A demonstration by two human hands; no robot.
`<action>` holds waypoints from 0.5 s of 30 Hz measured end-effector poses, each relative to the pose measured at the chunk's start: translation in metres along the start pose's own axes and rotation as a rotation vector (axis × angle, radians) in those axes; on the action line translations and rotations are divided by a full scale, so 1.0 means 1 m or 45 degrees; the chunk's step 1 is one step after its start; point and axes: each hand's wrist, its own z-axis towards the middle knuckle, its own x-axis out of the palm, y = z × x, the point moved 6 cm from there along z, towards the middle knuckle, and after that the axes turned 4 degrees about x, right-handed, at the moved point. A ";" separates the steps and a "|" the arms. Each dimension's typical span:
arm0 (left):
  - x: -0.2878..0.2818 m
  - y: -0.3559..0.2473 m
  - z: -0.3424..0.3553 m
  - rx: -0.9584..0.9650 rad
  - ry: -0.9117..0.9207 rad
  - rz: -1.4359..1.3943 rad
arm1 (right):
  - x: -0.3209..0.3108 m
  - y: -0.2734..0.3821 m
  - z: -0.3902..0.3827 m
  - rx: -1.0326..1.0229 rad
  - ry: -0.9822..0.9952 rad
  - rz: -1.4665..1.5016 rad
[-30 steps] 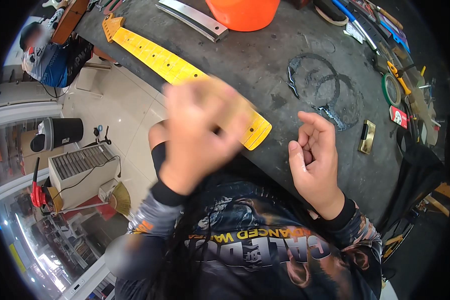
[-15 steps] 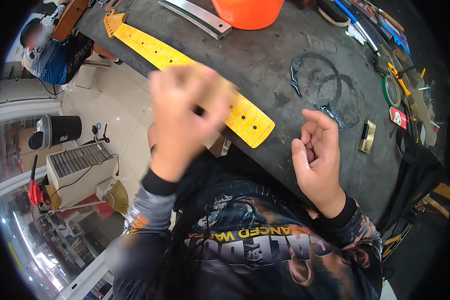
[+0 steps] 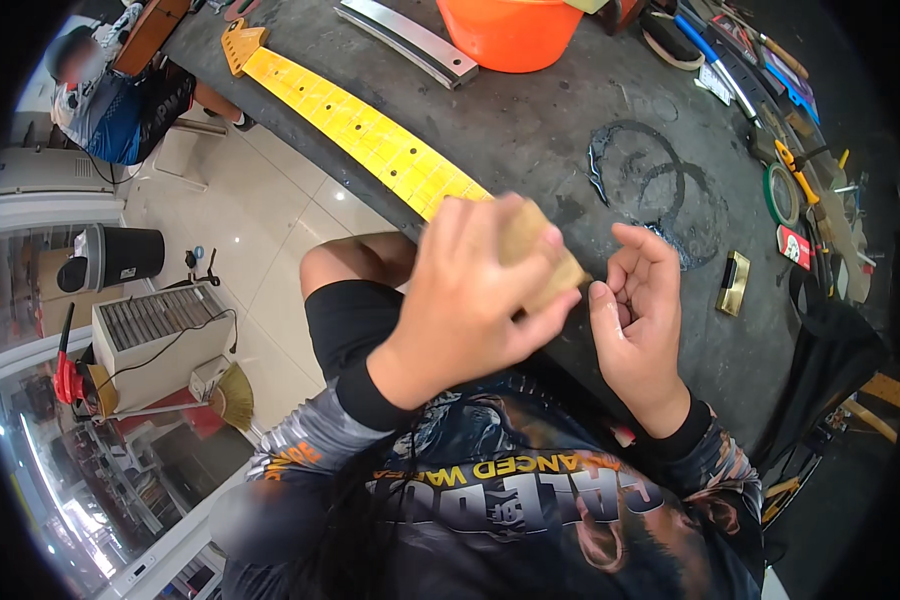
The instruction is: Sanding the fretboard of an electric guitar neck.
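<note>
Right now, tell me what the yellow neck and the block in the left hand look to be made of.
Yellow guitar neck: likely wood under a glossy yellow finish, with dark dot markers and cross lines. Block gripped in the left hand: tan and matte, perhaps wood or cork; the fingers hide much of it.

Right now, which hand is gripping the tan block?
The left hand: it wraps the tan block over the yellow guitar neck. The right hand is curled, empty, on the bench beside it.
</note>
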 end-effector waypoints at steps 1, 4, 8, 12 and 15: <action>-0.003 0.001 0.001 0.005 0.022 -0.014 | -0.001 0.001 0.000 0.009 -0.009 0.025; -0.038 0.073 0.008 -0.154 -0.130 0.424 | -0.002 0.002 -0.002 0.024 -0.022 0.031; -0.013 0.030 0.008 -0.036 -0.057 0.269 | 0.000 0.003 0.001 0.039 -0.020 0.022; -0.016 0.030 0.008 -0.021 -0.070 0.183 | -0.004 0.000 0.000 0.029 -0.042 0.053; -0.049 0.089 0.012 -0.304 -0.283 0.371 | -0.002 0.004 -0.001 0.016 -0.016 0.025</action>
